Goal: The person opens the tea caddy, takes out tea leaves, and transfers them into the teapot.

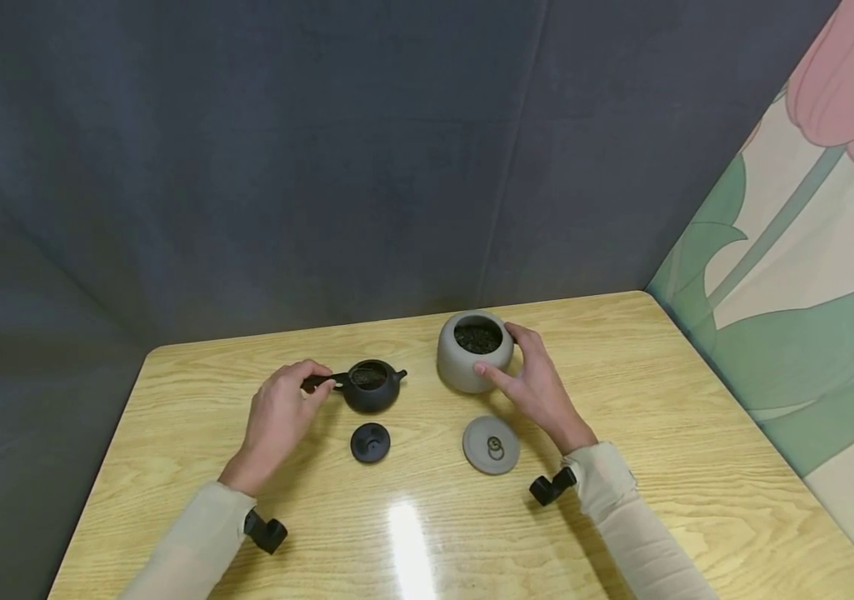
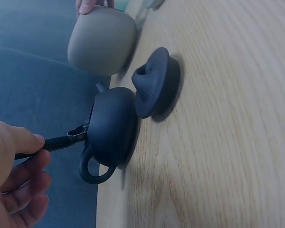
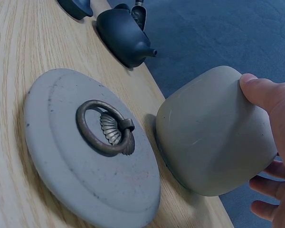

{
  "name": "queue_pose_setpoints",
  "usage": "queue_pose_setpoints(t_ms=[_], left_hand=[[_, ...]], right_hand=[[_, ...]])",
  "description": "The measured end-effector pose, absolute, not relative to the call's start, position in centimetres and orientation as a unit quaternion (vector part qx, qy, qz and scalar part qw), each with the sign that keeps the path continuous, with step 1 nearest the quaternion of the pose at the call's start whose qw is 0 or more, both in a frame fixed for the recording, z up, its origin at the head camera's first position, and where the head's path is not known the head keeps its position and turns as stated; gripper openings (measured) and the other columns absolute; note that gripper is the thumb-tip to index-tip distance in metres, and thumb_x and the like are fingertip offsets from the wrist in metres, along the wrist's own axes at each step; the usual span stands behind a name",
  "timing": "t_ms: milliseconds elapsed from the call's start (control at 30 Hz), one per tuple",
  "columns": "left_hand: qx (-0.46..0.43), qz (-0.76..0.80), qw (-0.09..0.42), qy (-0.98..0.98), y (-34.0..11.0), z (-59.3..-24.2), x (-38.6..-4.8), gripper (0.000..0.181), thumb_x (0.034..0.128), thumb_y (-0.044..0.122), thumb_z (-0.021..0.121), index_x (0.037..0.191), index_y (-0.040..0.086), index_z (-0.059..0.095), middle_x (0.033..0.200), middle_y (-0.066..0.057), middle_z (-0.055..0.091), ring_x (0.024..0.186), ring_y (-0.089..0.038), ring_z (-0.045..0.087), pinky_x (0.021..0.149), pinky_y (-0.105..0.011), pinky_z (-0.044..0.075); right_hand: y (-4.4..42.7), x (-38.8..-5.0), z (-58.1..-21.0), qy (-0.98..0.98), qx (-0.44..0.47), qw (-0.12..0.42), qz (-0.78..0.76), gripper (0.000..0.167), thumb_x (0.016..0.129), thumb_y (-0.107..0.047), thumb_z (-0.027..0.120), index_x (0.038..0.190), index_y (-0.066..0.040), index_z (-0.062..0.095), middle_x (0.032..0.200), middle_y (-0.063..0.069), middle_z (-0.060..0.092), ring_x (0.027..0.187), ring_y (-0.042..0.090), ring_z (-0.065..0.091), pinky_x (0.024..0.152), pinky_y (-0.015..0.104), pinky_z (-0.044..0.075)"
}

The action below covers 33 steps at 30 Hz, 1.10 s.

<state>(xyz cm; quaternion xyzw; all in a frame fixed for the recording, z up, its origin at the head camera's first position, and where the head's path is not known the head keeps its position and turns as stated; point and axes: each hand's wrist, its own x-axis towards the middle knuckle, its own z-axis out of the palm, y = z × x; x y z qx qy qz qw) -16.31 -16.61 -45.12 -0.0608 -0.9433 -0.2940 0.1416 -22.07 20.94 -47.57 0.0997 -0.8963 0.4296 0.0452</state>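
My left hand (image 1: 278, 423) pinches the dark handle of a small tea scoop (image 2: 60, 143) between thumb and forefinger. The scoop's metal head is at the open mouth of a black teapot (image 1: 369, 400), and dark leaves show there. My right hand (image 1: 537, 390) grips a round grey tea jar (image 1: 462, 367), thumb on the near side of its rim and fingers around the right side. Dark tea leaves (image 1: 477, 337) lie inside the jar. The jar stands to the right of the teapot, whose spout points toward it.
In front of the teapot lies its black lid (image 1: 370, 442), knob up. A flat grey jar lid (image 1: 477, 447) with a metal ring sits in front of the jar. All stand on a wooden table (image 1: 591, 367), with a dark curtain (image 1: 307, 167) behind it.
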Motion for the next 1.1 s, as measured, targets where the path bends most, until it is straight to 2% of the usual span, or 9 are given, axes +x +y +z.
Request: queue_pose_setpoints(t_ms=[100, 267, 433, 733, 933, 1000, 1100], left_hand=[[-0.079, -0.268, 0.171, -0.945, -16.5, -45.4, -16.2, 0.013, 0.0968, 0.017, 0.08, 0.108, 0.012, 0.079, 0.103, -0.008, 0.08, 0.093, -0.027, 0.073, 0.075, -0.047, 0.06], [-0.121, -0.222, 0.222, -0.942, -16.6, -45.7, -16.0, 0.013, 0.0942, 0.015, 0.083, 0.105, 0.011, 0.079, 0.104, -0.007, 0.081, 0.093, -0.027, 0.073, 0.076, -0.045, 0.063], [-0.147, -0.197, 0.246, -0.938, -16.6, -45.8, -15.8, 0.012, 0.0942, 0.015, 0.083, 0.105, 0.013, 0.079, 0.101, -0.006, 0.08, 0.093, -0.025, 0.073, 0.075, -0.044, 0.064], [-0.135, -0.204, 0.252, -0.936, -16.7, -45.3, -16.1, 0.014, 0.0937, 0.014, 0.083, 0.106, 0.009, 0.079, 0.102, -0.009, 0.081, 0.092, -0.028, 0.075, 0.075, -0.046, 0.064], [-0.106, -0.234, 0.223, -0.94, -16.8, -44.9, -16.0, 0.015, 0.0958, 0.018, 0.082, 0.108, 0.01, 0.08, 0.102, -0.011, 0.082, 0.086, -0.027, 0.076, 0.069, -0.045, 0.063], [-0.089, -0.252, 0.207, -0.941, -16.9, -44.7, -15.9, 0.016, 0.0969, 0.02, 0.081, 0.109, 0.01, 0.08, 0.102, -0.012, 0.082, 0.077, -0.024, 0.074, 0.064, -0.042, 0.059], [-0.066, -0.28, 0.179, -0.941, -17.1, -44.3, -15.9, 0.018, 0.0987, 0.023, 0.079, 0.112, 0.012, 0.08, 0.104, -0.012, 0.082, 0.055, -0.017, 0.058, 0.053, -0.033, 0.047]], right_hand=[[20.9, -22.1, -47.7, -0.896, 0.102, 0.044, 0.43, 0.092, 0.094, -0.049, 0.08, 0.163, -0.005, 0.037, 0.161, 0.021, 0.042, 0.151, 0.04, 0.044, 0.125, 0.061, 0.035], [20.8, -21.9, -47.8, -0.895, 0.103, 0.044, 0.432, 0.092, 0.094, -0.048, 0.081, 0.162, -0.005, 0.038, 0.161, 0.021, 0.043, 0.151, 0.04, 0.045, 0.125, 0.061, 0.035], [20.7, -21.9, -47.8, -0.894, 0.102, 0.045, 0.433, 0.091, 0.094, -0.048, 0.081, 0.162, -0.006, 0.038, 0.16, 0.021, 0.043, 0.15, 0.04, 0.045, 0.125, 0.061, 0.036], [20.9, -21.9, -47.7, -0.896, 0.101, 0.044, 0.43, 0.092, 0.094, -0.05, 0.08, 0.163, -0.006, 0.037, 0.162, 0.021, 0.042, 0.151, 0.039, 0.044, 0.125, 0.061, 0.036], [20.9, -22.0, -47.6, -0.893, 0.103, 0.049, 0.435, 0.091, 0.094, -0.049, 0.081, 0.162, -0.006, 0.038, 0.161, 0.021, 0.043, 0.15, 0.039, 0.045, 0.124, 0.061, 0.036], [20.9, -22.0, -47.6, -0.892, 0.104, 0.05, 0.436, 0.091, 0.094, -0.049, 0.081, 0.162, -0.006, 0.039, 0.16, 0.021, 0.043, 0.15, 0.039, 0.045, 0.124, 0.061, 0.036], [20.9, -22.0, -47.5, -0.892, 0.105, 0.051, 0.436, 0.09, 0.094, -0.048, 0.081, 0.162, -0.006, 0.039, 0.16, 0.02, 0.043, 0.15, 0.039, 0.046, 0.124, 0.061, 0.037]])
